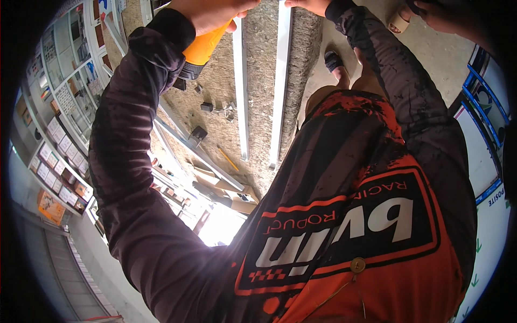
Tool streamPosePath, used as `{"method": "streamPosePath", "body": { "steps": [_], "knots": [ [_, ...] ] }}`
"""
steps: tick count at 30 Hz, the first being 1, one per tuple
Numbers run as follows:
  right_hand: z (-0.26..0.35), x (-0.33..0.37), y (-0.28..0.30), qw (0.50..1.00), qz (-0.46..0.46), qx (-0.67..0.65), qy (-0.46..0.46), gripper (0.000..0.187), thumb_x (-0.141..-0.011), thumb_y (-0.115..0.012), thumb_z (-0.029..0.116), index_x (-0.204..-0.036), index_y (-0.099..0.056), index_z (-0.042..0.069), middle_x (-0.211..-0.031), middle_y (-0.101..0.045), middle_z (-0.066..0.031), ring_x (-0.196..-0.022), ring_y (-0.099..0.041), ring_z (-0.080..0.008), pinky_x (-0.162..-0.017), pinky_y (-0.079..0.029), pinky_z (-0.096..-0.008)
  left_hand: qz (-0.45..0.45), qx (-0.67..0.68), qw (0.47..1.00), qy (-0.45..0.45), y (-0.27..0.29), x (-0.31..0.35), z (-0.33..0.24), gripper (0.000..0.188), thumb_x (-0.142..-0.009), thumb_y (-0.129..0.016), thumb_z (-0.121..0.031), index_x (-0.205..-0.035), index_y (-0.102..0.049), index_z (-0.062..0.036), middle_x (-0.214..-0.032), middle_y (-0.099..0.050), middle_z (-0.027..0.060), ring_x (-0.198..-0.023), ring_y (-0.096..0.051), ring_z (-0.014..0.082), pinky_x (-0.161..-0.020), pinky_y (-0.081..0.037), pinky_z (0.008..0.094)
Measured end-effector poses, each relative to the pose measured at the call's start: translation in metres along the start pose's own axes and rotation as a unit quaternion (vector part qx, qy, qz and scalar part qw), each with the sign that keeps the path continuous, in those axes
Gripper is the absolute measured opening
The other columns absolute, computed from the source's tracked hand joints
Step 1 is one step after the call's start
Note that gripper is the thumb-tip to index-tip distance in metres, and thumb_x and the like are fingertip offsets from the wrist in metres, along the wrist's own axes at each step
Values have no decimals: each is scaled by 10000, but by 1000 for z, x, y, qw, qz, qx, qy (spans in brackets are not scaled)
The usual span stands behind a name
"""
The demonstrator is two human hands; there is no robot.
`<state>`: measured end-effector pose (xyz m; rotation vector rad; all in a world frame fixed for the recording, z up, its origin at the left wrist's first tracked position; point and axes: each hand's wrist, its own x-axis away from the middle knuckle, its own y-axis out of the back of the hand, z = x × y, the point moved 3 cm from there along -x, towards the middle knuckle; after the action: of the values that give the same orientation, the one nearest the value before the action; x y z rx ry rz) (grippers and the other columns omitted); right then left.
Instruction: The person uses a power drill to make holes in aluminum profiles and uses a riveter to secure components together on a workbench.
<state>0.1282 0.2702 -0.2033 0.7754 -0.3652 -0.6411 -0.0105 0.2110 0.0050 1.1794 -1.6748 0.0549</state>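
My left hand (212, 15) is at the top edge, closed around a yellow power tool (205, 46) with a black base; its front end is out of view. My right hand (312, 5) is partly cut off by the top edge, its fingertips pinched at the far end of a pale metal bar (280, 81). A second metal bar (242, 91) lies alongside to the left, its upper end near my left fingertips. Both bars rest lengthwise on a worn, carpet-like work surface (263, 107).
Small black pieces (206, 106), a black block (198, 133), a yellow pencil (228, 159) and another metal strip (202, 154) lie on the surface's left part. Another person's arm (449, 20) and sandalled foot (398, 22) show at the upper right. Shelves (59, 161) stand at left, blue-framed panels (479, 145) at right.
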Motion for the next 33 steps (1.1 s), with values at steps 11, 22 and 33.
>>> {"method": "streamPosePath", "body": {
  "steps": [11,22,33],
  "knots": [
    [5,2,5,1000,4,13,-18,438,-813,-794,439,-1066,-683,99,-1126,-668,-140,-1196,-564,-345,-996,-440,-533,-22,-30,999,-8,-4,-2,11,257,-922,-683,-92,-1167,-644,-24,-894,-716,78,-712,-675,157,-641,-606,310],
    [7,2,3,999,17,29,-24,464,-769,-818,469,-1044,-690,118,-1132,-657,-131,-1184,-564,-348,-965,-438,-563,-16,-17,1000,9,-7,-4,13,211,-926,-680,-125,-1116,-648,-40,-830,-691,56,-677,-672,161,-627,-613,315],
    [-2,1,-7,999,-16,22,-22,542,-823,-781,443,-1225,-660,100,-1263,-632,-153,-1246,-543,-368,-1025,-395,-605,-36,-14,999,36,-13,0,12,184,-931,-672,-134,-1089,-659,-41,-815,-687,47,-672,-667,154,-625,-599,312]
  ]
}}
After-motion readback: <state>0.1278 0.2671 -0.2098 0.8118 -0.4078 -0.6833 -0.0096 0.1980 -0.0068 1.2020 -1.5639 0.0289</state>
